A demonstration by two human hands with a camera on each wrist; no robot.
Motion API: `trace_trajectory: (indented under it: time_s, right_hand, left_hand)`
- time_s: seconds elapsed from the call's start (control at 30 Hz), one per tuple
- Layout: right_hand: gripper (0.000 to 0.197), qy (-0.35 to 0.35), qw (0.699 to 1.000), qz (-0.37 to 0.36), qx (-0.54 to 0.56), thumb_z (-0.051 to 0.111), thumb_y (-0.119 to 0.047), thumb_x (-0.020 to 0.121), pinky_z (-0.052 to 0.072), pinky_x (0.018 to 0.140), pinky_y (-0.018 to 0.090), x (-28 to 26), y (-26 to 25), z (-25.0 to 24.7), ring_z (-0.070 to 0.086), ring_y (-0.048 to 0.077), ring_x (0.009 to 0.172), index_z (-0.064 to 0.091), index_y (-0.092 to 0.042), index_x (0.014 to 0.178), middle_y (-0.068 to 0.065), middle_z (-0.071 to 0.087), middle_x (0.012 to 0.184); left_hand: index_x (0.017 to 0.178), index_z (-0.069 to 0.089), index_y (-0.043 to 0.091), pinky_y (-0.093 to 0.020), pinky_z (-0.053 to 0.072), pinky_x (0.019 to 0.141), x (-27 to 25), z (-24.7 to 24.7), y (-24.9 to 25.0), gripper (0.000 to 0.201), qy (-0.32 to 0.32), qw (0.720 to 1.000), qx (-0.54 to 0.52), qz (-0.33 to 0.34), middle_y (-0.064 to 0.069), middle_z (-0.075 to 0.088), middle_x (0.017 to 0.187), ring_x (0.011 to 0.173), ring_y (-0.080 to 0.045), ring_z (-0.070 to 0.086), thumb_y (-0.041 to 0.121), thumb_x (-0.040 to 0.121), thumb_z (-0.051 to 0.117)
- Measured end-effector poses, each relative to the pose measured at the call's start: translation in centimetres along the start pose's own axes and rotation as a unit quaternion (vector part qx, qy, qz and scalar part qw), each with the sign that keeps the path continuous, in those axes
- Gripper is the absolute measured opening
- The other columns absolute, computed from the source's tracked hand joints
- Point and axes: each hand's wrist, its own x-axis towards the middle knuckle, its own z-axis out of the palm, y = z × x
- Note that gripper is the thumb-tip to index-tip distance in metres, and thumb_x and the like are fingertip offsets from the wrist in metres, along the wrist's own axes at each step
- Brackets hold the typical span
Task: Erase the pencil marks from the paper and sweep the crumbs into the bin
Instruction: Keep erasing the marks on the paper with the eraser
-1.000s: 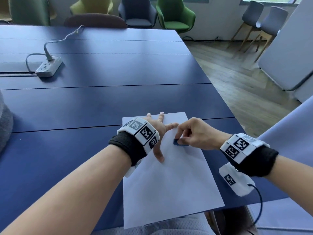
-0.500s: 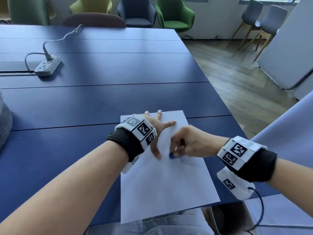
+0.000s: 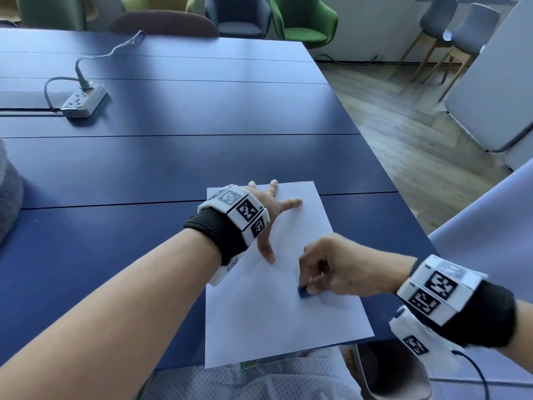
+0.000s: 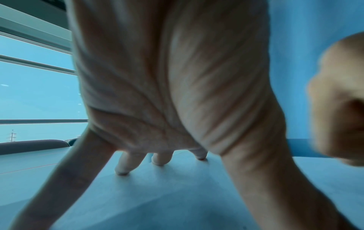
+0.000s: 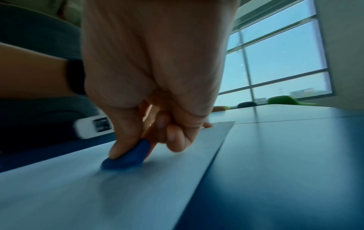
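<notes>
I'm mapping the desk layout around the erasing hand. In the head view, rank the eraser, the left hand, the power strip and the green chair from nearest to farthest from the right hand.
1. eraser: pinched in the right hand, on the paper.
2. left hand: just left, pressing the paper.
3. power strip: far left of the table.
4. green chair: beyond the table's far end.

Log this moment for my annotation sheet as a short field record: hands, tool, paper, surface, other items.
left hand: left hand spread flat, fingers pressing the paper's far part
right hand: right hand pinches the eraser
tool: blue eraser, its tip on the sheet
paper: white paper, near edge overhangs the table
surface: blue table
other items: power strip far left
pencil marks, crumbs, bin: cannot tell
</notes>
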Motion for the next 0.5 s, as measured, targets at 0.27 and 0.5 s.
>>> trace_trajectory:
  time_s: [0.27,0.5]
  right_hand:
    - [0.007,0.057,0.998,0.012,0.009,0.074,-0.019,0.078,0.050,0.063,0.035,0.1,0.6,-0.4,0.055,0.022,0.067,0.072,-0.026,0.081,0.003,0.063,0.076]
    - [0.006,0.134,0.990,0.046,-0.014,0.075,-0.016,0.078,0.038,0.054,0.012,3.5,0.6,-3.6,0.050,0.003,0.053,0.074,-0.022,0.079,-0.005,0.059,0.064]
  left_hand:
    - [0.143,-0.022,0.055,-0.066,0.028,0.105,0.0,-0.2,0.1,0.138,0.000,1.000,0.007,-0.001,-0.001,-0.028,0.159,0.147,-0.045,-0.006,0.065,0.055,0.083]
    - [0.138,-0.027,0.058,-0.068,0.025,0.106,0.2,0.0,-0.1,0.138,-0.008,1.000,0.007,0.005,-0.003,-0.031,0.158,0.145,-0.047,-0.009,0.068,0.054,0.082]
